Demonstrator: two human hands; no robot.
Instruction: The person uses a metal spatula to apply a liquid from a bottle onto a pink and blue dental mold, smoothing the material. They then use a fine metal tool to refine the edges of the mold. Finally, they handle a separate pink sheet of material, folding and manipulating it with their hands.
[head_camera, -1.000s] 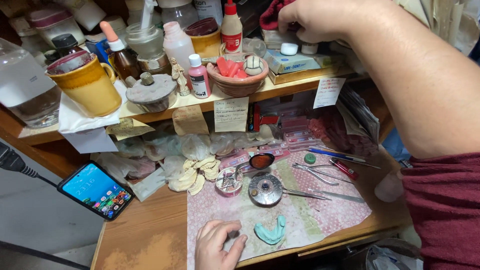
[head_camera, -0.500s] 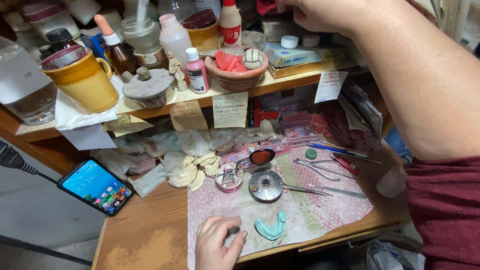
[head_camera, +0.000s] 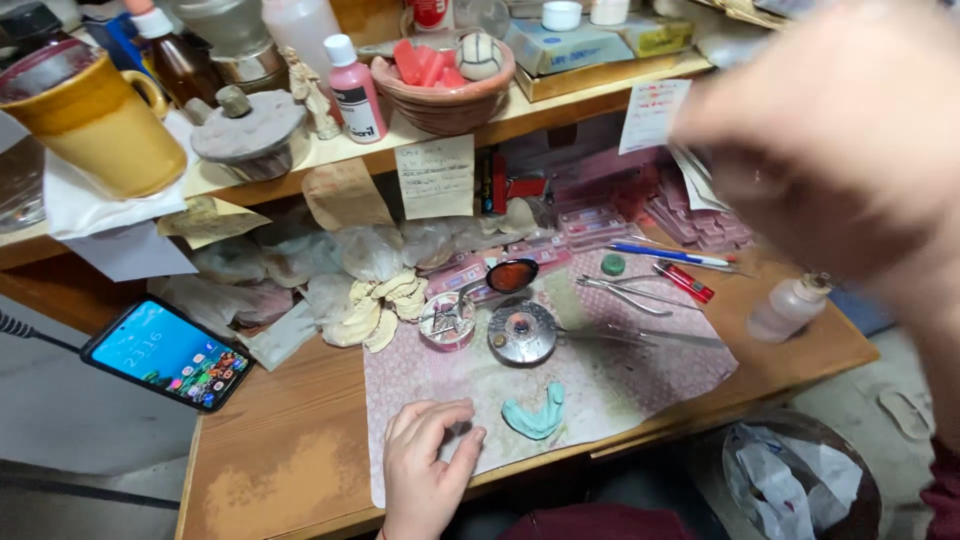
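My left hand (head_camera: 425, 465) rests with bent fingers on a pink patterned paper mat (head_camera: 620, 380) at the table's front edge, holding nothing. Just right of it lies a teal horseshoe-shaped dental piece (head_camera: 537, 415). Behind that stand a round metal dish (head_camera: 522, 333), a small metal cup (head_camera: 447, 320) and a spoon with orange-red paste (head_camera: 512, 275). My right hand (head_camera: 830, 130) is a blurred shape high at the right, near the shelf's right end. Whether it holds anything is lost in the blur.
Pliers (head_camera: 625, 293), a blue pen (head_camera: 670, 255) and a small squeeze bottle (head_camera: 790, 308) lie right of the mat. Pale plaster casts (head_camera: 375, 305) pile up behind it. A lit phone (head_camera: 168, 353) sits left. The shelf carries a yellow mug (head_camera: 95, 120), a pink bottle (head_camera: 353, 90) and a bowl (head_camera: 445, 100). A bin (head_camera: 800, 480) stands below right.
My right hand has come away from the top of the shelf, down and towards the camera, and is now blurred. The left hand stays on the mat. The view has tilted down.
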